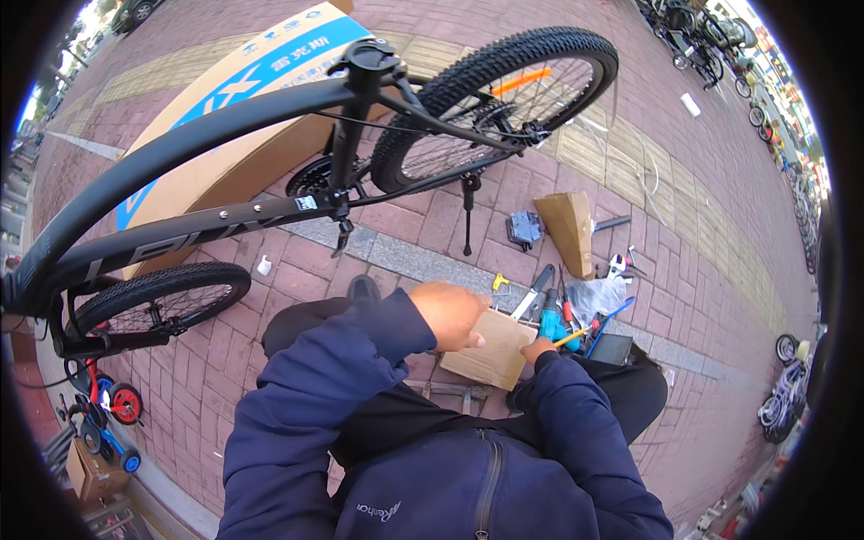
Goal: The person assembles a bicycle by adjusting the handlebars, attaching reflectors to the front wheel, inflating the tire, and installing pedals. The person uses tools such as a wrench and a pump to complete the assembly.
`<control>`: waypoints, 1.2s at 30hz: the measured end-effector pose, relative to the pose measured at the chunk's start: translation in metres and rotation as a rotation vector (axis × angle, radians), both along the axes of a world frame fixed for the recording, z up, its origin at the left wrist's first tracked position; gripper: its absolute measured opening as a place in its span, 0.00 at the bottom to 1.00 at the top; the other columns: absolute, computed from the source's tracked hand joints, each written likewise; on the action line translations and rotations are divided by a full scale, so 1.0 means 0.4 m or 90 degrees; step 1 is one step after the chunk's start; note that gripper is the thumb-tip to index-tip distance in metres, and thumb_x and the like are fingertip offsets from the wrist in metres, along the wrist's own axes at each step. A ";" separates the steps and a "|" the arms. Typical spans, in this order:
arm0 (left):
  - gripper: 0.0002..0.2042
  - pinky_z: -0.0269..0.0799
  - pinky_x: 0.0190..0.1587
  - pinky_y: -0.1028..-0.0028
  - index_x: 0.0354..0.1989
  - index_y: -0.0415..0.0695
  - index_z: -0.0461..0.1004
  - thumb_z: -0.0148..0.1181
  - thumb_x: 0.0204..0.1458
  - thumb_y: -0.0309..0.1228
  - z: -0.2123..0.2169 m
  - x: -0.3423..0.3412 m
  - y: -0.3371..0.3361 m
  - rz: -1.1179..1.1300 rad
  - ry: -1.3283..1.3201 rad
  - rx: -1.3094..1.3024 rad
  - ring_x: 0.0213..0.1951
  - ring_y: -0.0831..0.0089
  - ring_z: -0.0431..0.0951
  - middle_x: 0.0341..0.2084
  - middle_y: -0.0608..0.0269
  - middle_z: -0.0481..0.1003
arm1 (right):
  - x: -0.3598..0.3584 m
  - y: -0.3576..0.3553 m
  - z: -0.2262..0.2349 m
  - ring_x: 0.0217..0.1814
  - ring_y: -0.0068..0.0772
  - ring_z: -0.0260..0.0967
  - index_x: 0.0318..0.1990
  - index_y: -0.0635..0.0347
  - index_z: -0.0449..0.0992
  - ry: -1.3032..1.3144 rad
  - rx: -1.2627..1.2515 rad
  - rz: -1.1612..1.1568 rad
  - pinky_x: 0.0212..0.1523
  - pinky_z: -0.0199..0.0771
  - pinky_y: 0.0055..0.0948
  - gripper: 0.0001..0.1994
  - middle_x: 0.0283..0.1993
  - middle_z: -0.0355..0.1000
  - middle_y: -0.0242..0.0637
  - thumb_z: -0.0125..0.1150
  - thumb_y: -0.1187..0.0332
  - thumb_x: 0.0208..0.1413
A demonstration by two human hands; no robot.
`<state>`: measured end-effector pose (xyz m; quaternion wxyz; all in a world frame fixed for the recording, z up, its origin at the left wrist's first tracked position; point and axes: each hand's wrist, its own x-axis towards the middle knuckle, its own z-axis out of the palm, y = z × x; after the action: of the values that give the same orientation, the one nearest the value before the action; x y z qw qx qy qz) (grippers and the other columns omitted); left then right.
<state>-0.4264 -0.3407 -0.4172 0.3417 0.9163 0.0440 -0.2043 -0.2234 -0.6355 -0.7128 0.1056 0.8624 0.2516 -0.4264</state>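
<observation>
Outdoors in daylight, reddish brick paving (pixel 193 387) covers the ground. A band of yellowish textured tiles (pixel 598 162) and a grey stone strip (pixel 396 254) slant across it. Parked bicycles (pixel 697 45) line the upper right; a dark car (pixel 137 13) stands at the upper left edge.

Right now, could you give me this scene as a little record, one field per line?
Left hand: over the upper-left edge of a small brown cardboard box; grip unclear
Right hand: at the box's right edge; grip unclear
Tools: teal power tool and silver metal wrench, right of the box
Vehicle: black-framed bicycle with knobbly black tyres, ahead and to the left
Packaging: long brown-and-blue cardboard carton beyond the bicycle
Ground: reddish paving bricks
</observation>
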 end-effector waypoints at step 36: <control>0.63 0.49 0.72 0.62 0.73 0.31 0.41 0.63 0.43 0.69 -0.022 -0.019 0.054 0.124 -0.327 -0.380 0.72 0.49 0.52 0.70 0.34 0.50 | -0.195 0.195 0.943 0.37 0.48 0.71 0.31 0.58 0.80 -0.358 0.748 0.218 0.37 0.71 0.41 0.05 0.31 0.73 0.42 0.64 0.75 0.44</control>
<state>-0.4339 -0.3191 -0.4259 0.6105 0.7894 -0.0179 0.0610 -0.3012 -0.5577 -0.3355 -0.2537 0.8028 0.5377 0.0446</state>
